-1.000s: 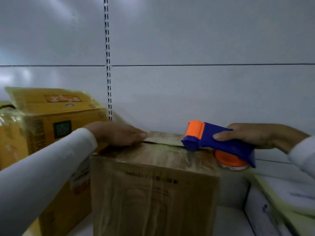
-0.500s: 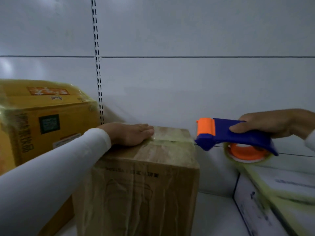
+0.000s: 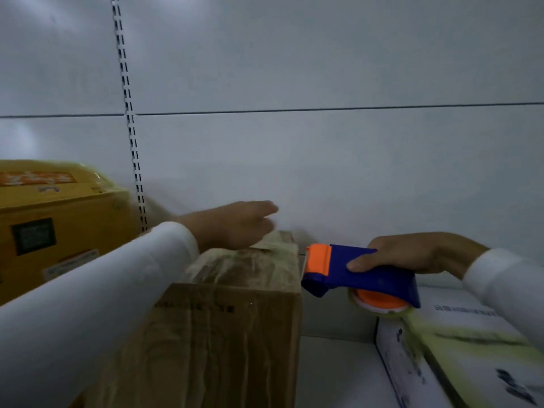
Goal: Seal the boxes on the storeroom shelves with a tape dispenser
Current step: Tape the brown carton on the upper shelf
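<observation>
**Dispenser at the right edge of the brown box**

We hold the tape dispenser (image 3: 360,273) in our right hand (image 3: 412,254), fingers curled over its blue body and the thumb pressed on its near side. Its orange front end sits just beside the far right corner of the brown box (image 3: 223,325); we cannot tell whether the two touch. The orange tape roll shows under the blue body.

Our left hand (image 3: 235,223) is above the far end of the brown box's top, fingers straight and loosely together, holding nothing. It is blurred, so we cannot tell whether the palm rests on the box. A strip of glossy tape runs along the box top.

The brown box stands in the middle of the shelf (image 3: 335,369). To its left stands a yellow box (image 3: 59,231) wrapped in shiny film. On the right, near us, lies a white box (image 3: 459,357) with a yellowish taped band across its top. A slotted upright (image 3: 129,113) runs up the grey back wall.
</observation>
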Available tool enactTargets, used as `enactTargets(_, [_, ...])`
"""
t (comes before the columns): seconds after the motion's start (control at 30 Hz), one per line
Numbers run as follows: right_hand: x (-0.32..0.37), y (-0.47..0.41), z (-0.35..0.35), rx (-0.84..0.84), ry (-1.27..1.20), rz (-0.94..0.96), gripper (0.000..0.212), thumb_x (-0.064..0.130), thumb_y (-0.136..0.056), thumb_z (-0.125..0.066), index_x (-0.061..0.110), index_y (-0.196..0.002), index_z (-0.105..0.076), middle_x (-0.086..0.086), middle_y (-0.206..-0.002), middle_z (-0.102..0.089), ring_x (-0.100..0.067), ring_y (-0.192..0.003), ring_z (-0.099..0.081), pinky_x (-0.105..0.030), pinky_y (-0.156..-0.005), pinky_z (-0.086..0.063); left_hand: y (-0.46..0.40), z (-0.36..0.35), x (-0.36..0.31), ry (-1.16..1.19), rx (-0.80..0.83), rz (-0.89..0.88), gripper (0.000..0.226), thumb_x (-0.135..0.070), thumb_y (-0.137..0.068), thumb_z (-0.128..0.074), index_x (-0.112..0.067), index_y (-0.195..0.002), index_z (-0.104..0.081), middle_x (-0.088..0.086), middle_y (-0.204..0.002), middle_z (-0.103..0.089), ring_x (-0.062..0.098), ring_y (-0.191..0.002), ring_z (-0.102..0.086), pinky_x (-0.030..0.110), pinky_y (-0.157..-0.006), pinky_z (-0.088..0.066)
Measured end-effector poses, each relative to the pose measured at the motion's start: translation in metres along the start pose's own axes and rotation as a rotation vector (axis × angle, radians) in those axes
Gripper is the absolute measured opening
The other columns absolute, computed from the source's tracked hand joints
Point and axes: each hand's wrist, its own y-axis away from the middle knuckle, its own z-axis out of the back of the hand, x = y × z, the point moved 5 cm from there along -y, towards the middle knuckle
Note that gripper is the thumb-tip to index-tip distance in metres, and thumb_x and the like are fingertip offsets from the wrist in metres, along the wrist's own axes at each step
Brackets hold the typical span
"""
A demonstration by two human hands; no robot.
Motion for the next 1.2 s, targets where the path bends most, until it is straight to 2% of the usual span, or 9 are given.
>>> enactTargets(0.1, [0.002, -0.002, 0.004, 0.008, 0.036, -0.001, 0.047, 0.056, -0.075, -0.075, 0.010, -0.083, -0.069, -0.006, -0.077, -0.071, -0.014, -0.058, -0.063, -0.021, -0.054, -0.046, -0.014, -0.025, -0.026, 0.034, 0.146, -0.031, 0.039, -0.033, -0.105, -0.027, -0.010, -0.126, -0.051, 0.005, -0.132, -0.051, 0.024, -0.124, -0.046, 0.031, -0.104, -0.032])
enactTargets(0.3, [0.014, -0.001, 0.011, -0.032, 0.170, -0.040, 0.056, 0.070, -0.065, -0.071, 0.016, -0.079, -0.072, -0.003, -0.077, -0.075, -0.014, -0.062, -0.068, -0.023, -0.056, -0.049, -0.009, -0.036, -0.021, 0.064, 0.167, -0.016, 0.045, -0.038, -0.104, -0.023, -0.014, -0.135, -0.044, 0.005, -0.141, -0.045, 0.022, -0.128, -0.044, 0.036, -0.110, -0.028])
enactTargets(0.43, [0.005, -0.009, -0.014, -0.122, 0.652, -0.178, 0.059, 0.077, -0.070, -0.066, 0.018, -0.069, -0.062, 0.002, -0.069, -0.065, -0.014, -0.057, -0.058, -0.024, -0.054, -0.043, -0.009, -0.039, -0.022, 0.080, 0.134, -0.058, 0.032, -0.036, -0.104, -0.023, -0.018, -0.113, -0.049, 0.004, -0.126, -0.053, 0.021, -0.117, -0.049, 0.037, -0.105, -0.032])
enactTargets(0.6, [0.009, 0.001, -0.026, -0.304, 0.480, -0.145, 0.059, 0.075, -0.070, -0.068, 0.019, -0.061, -0.054, 0.005, -0.057, -0.056, -0.005, -0.039, -0.046, -0.020, -0.042, -0.033, 0.001, -0.022, -0.028, 0.021, -0.029, -0.302, 0.035, -0.032, -0.102, -0.037, -0.021, -0.131, -0.052, -0.002, -0.148, -0.041, 0.016, -0.135, -0.037, 0.028, -0.109, -0.026])
enactTargets(0.7, [0.023, 0.021, -0.019, -0.380, 0.437, -0.162, 0.060, 0.075, -0.070, -0.068, 0.017, -0.061, -0.054, 0.004, -0.057, -0.055, -0.004, -0.038, -0.045, -0.019, -0.041, -0.033, -0.002, -0.020, -0.034, -0.038, 0.053, -0.419, 0.029, -0.036, -0.100, -0.042, -0.022, -0.113, -0.063, -0.002, -0.118, -0.064, 0.014, -0.106, -0.057, 0.030, -0.093, -0.043])
enactTargets(0.77, [0.023, 0.038, -0.018, -0.442, 0.388, -0.168, 0.061, 0.074, -0.070, -0.069, 0.016, -0.058, -0.050, 0.003, -0.055, -0.053, -0.007, -0.041, -0.045, -0.021, -0.043, -0.032, -0.006, -0.027, -0.035, -0.003, 0.143, -0.387, 0.031, -0.037, -0.100, -0.037, -0.021, -0.109, -0.062, -0.002, -0.108, -0.061, 0.014, -0.097, -0.055, 0.029, -0.084, -0.039])
enactTargets(1.0, [-0.011, 0.090, -0.055, -0.564, 0.105, -0.213, 0.054, 0.066, -0.075, -0.070, 0.016, -0.063, -0.057, 0.003, -0.053, -0.059, -0.007, -0.043, -0.053, -0.020, -0.048, -0.036, -0.004, -0.037, -0.037, 0.021, 0.209, -0.339, 0.036, -0.037, -0.101, -0.029, -0.019, -0.108, -0.059, 0.000, -0.108, -0.054, 0.018, -0.099, -0.050, 0.032, -0.087, -0.037])
enactTargets(1.13, [-0.006, 0.113, -0.066, -0.595, 0.027, -0.192, 0.053, 0.065, -0.073, -0.072, 0.015, -0.064, -0.058, 0.005, -0.051, -0.061, -0.006, -0.044, -0.056, -0.019, -0.047, -0.038, 0.012, -0.026, -0.039, 0.037, 0.088, -0.358, 0.035, -0.037, -0.099, -0.037, -0.015, -0.112, -0.062, 0.005, -0.118, -0.057, 0.023, -0.109, -0.053, 0.037, -0.095, -0.042])
enactTargets(1.2, [0.002, 0.121, -0.068, -0.616, 0.027, -0.150, 0.054, 0.066, -0.073, -0.071, 0.014, -0.067, -0.058, 0.005, -0.052, -0.062, -0.007, -0.045, -0.056, -0.018, -0.047, -0.038, 0.018, -0.019, -0.037, 0.060, -0.053, -0.262, 0.053, -0.056, -0.092, -0.046, -0.017, -0.128, -0.054, 0.004, -0.134, -0.051, 0.024, -0.118, -0.052, 0.037, -0.098, -0.042])
